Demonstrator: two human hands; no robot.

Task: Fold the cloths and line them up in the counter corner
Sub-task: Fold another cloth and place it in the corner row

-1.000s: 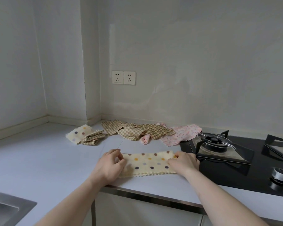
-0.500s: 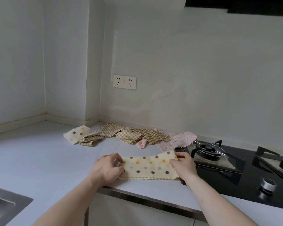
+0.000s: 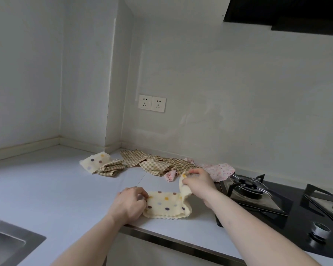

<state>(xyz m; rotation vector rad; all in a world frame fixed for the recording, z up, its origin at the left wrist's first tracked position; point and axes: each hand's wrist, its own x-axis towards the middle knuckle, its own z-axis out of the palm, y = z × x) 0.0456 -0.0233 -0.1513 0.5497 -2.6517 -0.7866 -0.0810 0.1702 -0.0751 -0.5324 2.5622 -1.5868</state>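
left hand (image 3: pixel 130 204) pins dotted cloth (image 3: pixel 164 205) flat on counter (image 3: pixel 56 189); right hand (image 3: pixel 199 182) pinches its lifted end

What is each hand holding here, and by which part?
Right hand pinches the cream polka-dot cloth's lifted right end; left hand grips its left end on the counter.

Cream polka-dot cloth (image 3: pixel 165 205); tan gingham cloths (image 3: pixel 158 164); pink floral cloth (image 3: pixel 220 170).
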